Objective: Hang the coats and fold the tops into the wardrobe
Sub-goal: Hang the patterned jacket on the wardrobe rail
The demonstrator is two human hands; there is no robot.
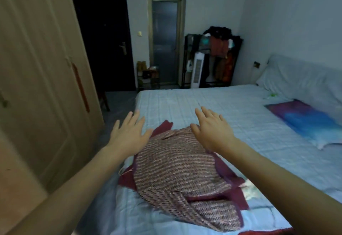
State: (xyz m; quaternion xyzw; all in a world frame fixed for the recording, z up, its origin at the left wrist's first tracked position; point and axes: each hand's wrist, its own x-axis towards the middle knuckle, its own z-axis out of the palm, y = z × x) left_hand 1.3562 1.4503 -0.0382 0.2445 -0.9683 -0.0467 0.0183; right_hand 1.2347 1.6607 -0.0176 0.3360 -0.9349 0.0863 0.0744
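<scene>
The bed (212, 105) takes most of the view; it is covered with a pale blue quilted sheet and runs from the near edge to the far wall. At the left stands the wooden wardrobe (40, 79), with its doors closed and a long reddish handle on the nearer door. Behind it is a dark door (103, 36), and next to this a narrow door with frosted glass (164, 42). In the far corner there is a black clothes rack (216, 58) with dark and orange garments on it, and a white tower fan (197, 71) stands in front of its left part. A small shoe shelf (148, 75) is between the two doors.

At the right edge of the bed lies a pillow (307, 121) in blue and purple colours.

On the near part of the bed lies the striped knitted top (177, 171), pink and dark in diagonal stripes, spread flat on a dark red garment (231, 179), which shows around its edges.

The left hand (127, 134) is above the far left corner of the top, with fingers spread and palm down, grasping nothing. The right hand (211, 131) is above the far right part, also spread flat and empty. I cannot tell if the palms touch the cloth.
</scene>
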